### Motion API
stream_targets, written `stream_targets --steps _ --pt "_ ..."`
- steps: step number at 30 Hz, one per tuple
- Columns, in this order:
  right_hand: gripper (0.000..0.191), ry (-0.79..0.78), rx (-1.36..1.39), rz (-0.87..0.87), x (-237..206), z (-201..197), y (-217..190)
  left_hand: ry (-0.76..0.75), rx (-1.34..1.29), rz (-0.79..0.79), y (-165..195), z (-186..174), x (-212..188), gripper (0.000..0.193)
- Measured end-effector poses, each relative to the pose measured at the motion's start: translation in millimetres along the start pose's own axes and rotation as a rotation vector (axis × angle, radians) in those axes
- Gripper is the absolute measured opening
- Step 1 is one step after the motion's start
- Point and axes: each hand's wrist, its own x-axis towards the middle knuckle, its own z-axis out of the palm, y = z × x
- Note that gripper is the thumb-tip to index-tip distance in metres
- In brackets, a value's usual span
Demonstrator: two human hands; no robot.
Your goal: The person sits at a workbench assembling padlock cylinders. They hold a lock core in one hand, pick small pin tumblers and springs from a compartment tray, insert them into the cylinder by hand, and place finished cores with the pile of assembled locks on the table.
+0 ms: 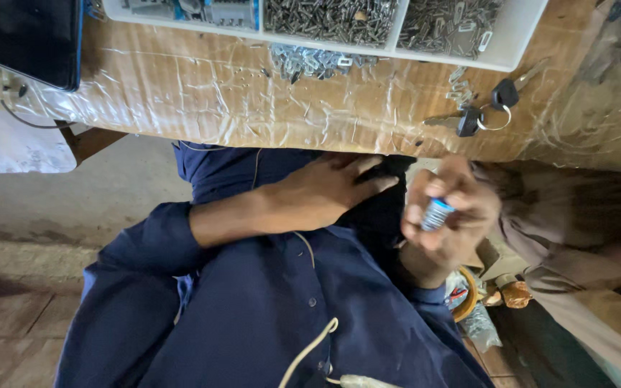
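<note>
My left hand [325, 194] lies flat, fingers together, on a dark cloth [379, 215] in my lap, just below the table's edge. Its forearm comes out of a rolled blue sleeve [145, 251]. My right hand [454, 215] is raised beside it at the right, fingers curled round a small blue-and-white striped cylinder [436, 213] whose end shows between thumb and fingers. My dark blue shirt [274, 309] fills the lower middle of the view.
A wooden table wrapped in clear plastic [217, 93] runs along the top. On it stand a white compartment tray [512, 43] with several small metal parts, loose metal pieces [310, 61], two black-headed keys [486, 108] and a dark screen [23, 36]. A person in beige cloth [576, 230] sits at right.
</note>
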Motion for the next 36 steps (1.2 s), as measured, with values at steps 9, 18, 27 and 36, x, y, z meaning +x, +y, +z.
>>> stream_targets --steps 9,18,27,36 --pt "0.041 0.098 -0.081 0.035 -0.1 29.3 2.5 0.046 0.047 -0.472 -49.9 2.6 -48.9 0.042" --pt "0.036 -0.014 -0.069 0.109 9.5 37.0 -11.2 0.196 -0.023 -0.25 -59.4 -3.5 -60.5 0.055" --pt "0.039 -0.098 -0.046 0.254 25.0 51.7 -4.5 0.265 -0.053 -0.315 40.7 -113.6 -61.1 0.021" --pt "0.044 -0.092 -0.119 0.234 25.9 57.3 -2.1 0.471 -0.268 -0.116 47.4 -129.5 -25.1 0.023"
